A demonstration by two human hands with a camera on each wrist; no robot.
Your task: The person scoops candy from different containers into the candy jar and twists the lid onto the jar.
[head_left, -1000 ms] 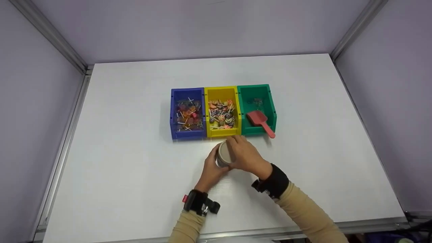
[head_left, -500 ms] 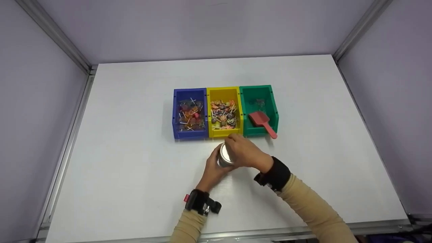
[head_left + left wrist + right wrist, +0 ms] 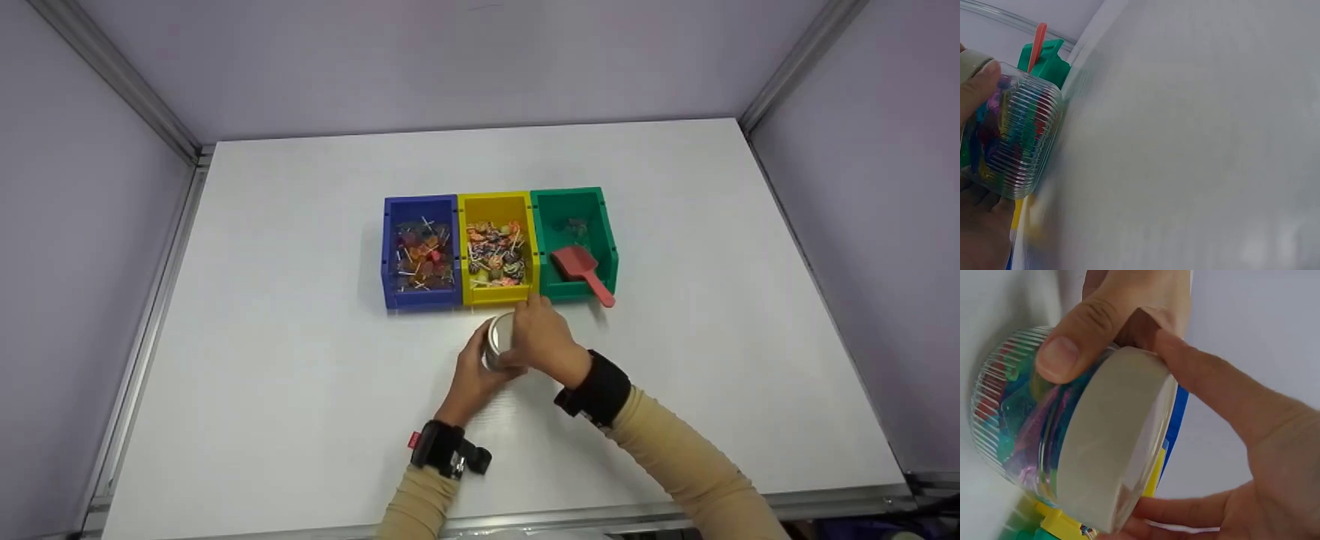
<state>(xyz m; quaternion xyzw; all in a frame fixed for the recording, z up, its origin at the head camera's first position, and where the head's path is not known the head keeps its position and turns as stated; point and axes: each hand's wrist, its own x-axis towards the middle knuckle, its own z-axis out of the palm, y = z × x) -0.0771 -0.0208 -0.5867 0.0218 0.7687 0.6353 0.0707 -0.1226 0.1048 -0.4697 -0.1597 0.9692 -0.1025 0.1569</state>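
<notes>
A clear ribbed jar [image 3: 1019, 410] with a beige lid [image 3: 1106, 433] stands on the white table, in front of the yellow bin in the head view. Colourful shiny pieces fill the jar [image 3: 1016, 129]; their kind is not plain. My left hand [image 3: 472, 379] grips the jar's side, its thumb lying along the glass below the lid in the right wrist view. My right hand [image 3: 546, 337] holds the lid by its rim, thumb on one edge and fingers at the opposite edge. Part of the lid is hidden by this hand in the head view.
Behind the jar, three joined bins stand in a row. The blue bin [image 3: 422, 299] and yellow bin [image 3: 501, 294] hold lollipops. In the green bin [image 3: 568, 201] lie a few translucent pieces and a pinkish-red scoop [image 3: 576, 264], its handle over the front edge. Walls bound the table's back and sides.
My right hand has turned on the lid, its knuckles swinging to the right, while that wrist has shifted slightly. The left hand keeps its grip on the jar.
</notes>
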